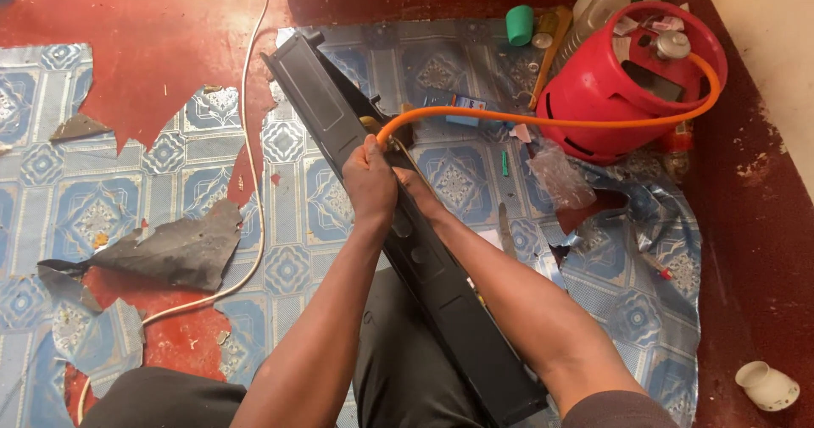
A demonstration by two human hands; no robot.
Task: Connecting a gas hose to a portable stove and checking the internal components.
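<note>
Both hands meet at frame centre on a long black metal casing (pixel 407 250) running diagonally from lower right to upper left. The left hand (pixel 370 178) has its grip closed over the casing's edge; the right hand (pixel 415 186) sits behind, grip hidden, I cannot tell. An orange hose (pixel 509 119) leads from there to a red gas cylinder (pixel 623 80), upper right, on the tiled floor (pixel 85 216).

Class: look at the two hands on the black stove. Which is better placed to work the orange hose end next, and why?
Probably the left hand: it already touches the orange hose end at the black stove. The right hand sits mostly hidden behind it.
</note>
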